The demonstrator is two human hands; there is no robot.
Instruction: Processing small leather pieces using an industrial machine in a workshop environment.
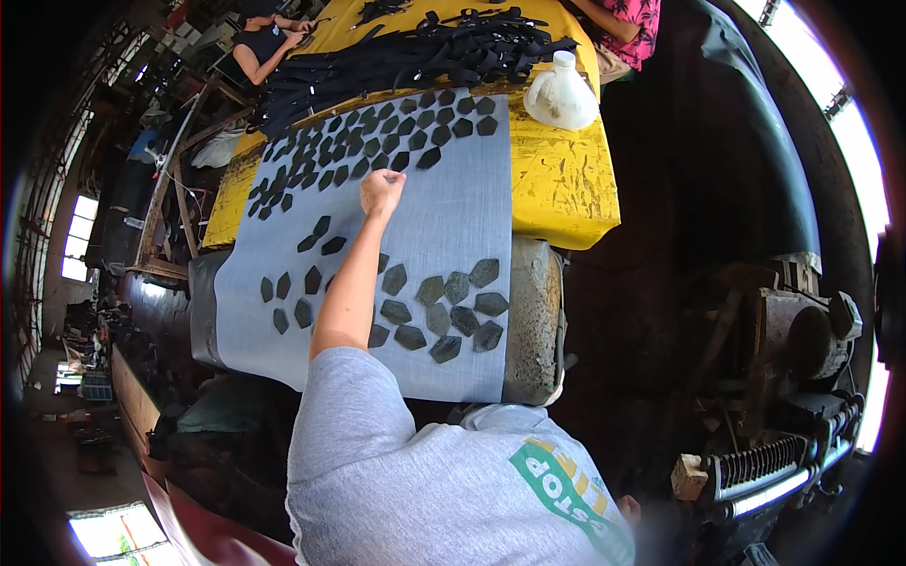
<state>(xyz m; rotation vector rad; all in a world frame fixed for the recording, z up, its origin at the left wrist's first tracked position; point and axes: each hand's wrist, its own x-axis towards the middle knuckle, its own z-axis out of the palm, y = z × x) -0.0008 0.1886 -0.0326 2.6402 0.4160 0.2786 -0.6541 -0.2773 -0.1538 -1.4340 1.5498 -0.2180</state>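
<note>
My left hand is closed in a pinch over a grey-blue sheet, its arm stretched far forward. Just beyond the fingertips is a dark pentagonal piece; whether the fingers grip it or something smaller is unclear. Many similar dark pieces lie close together at the sheet's far end, such as one piece near the right edge. Larger-looking loose pieces are spread over the near part, and my forearm covers some of that area. Low on the right, by my grey shirt, only a small blurred bit of my right hand shows, fingers hidden.
A yellow-covered table extends beneath the sheet's far part. On it are a pile of black straps and a white plastic jug. Two other people stand at its far sides. Machinery is at right.
</note>
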